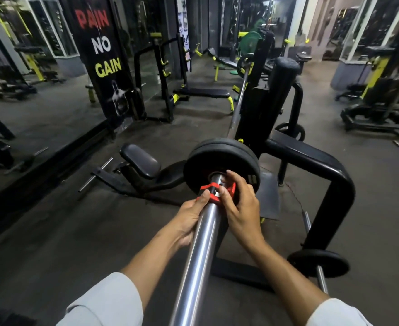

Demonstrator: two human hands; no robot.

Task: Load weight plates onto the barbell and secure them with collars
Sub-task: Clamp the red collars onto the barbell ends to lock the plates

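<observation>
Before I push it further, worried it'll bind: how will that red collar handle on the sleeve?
The red collar looks like stiff plastic, probably light. On the smooth, shiny sleeve it should slide easily. It likely stops at the plates.

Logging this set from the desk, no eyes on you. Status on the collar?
Both hands, left hand and right hand, on the red collar. Collar on sleeve, short of black plates. Nothing blocking.

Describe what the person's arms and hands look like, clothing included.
Both hands, the left hand and the right hand, are bare: no gloves, wraps, rings or watch visible. The forearms are uncovered. Each arm wears a light grey-white sleeve of plain fabric with no visible markings, pushed up so its cuff sits well above the wrist; the right arm's sleeve shows only at the frame's corner.
</observation>
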